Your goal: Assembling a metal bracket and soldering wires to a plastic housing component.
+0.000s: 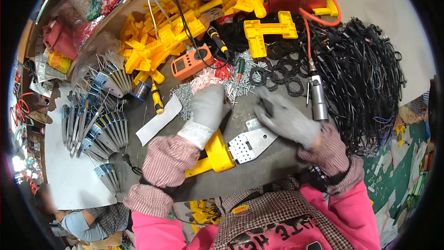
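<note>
My left hand, in a grey glove, is bent down at the edge of a heap of small pink pieces and silver screws. Its fingers are drawn together, and what is in them is hidden. My gloved right hand is to the right of it, thumb and fingers apart with a dark gap between, near several black rings. Below the hands lies a yellow plastic handle housing. A perforated silver metal plate adjoins it, its right end close under my right hand.
Yellow housings are heaped at the back, beside an orange meter. A pneumatic screwdriver and bundled black cords lie right. Metal plates with wires stand left. A yellow-handled screwdriver and white strip lie nearer. Another person sits lower left.
</note>
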Available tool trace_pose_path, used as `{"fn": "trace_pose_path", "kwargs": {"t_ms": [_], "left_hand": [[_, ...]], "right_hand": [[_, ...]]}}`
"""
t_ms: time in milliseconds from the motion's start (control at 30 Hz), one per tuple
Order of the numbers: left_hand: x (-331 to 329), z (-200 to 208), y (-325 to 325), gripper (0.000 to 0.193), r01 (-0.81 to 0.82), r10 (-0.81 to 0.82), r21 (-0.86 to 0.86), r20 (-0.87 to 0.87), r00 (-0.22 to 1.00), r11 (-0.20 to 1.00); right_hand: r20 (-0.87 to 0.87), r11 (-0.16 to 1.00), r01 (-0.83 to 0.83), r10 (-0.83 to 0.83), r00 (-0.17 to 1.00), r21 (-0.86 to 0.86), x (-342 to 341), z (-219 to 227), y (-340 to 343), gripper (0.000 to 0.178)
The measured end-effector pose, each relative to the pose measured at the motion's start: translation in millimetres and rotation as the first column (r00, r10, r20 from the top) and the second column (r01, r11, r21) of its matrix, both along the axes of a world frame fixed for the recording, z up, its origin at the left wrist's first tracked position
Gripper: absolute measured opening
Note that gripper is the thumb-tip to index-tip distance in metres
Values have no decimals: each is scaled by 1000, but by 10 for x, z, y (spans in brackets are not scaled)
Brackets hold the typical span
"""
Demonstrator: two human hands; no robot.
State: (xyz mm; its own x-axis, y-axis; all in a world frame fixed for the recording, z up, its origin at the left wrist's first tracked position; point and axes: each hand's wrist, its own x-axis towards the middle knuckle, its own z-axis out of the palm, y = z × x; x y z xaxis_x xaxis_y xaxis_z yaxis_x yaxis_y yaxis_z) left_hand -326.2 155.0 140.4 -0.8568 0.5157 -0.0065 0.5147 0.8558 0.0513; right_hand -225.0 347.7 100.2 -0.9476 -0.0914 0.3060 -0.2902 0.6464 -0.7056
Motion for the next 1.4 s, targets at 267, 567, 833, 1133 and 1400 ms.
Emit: {"fn": "trace_pose_path", "kwargs": {"t_ms": [267,567,833,1133,1400], "left_hand": [[354,284,-298,22,-105,-179,292,793,582,951],[92,196,-185,12,479,-543,295,644,540,827],[106,188,-196,10,632,-657,261,525,542,730],[716,85,-609,57,549,-577,222,84,812,805],[848,-101,-628,58,469,-468,291,-76,880,834]], "right_hand": [[39,843,-386,431,902,-373,413,-91,-143,17],[137,818,-366,466,874,-444,458,-88,-146,18],[53,870,-378,415,908,-317,480,-146,-172,16],[98,902,-400,418,903,-166,435,-78,-270,10],[-34,921,-383,386,922,72,547,146,-506,22]]}}
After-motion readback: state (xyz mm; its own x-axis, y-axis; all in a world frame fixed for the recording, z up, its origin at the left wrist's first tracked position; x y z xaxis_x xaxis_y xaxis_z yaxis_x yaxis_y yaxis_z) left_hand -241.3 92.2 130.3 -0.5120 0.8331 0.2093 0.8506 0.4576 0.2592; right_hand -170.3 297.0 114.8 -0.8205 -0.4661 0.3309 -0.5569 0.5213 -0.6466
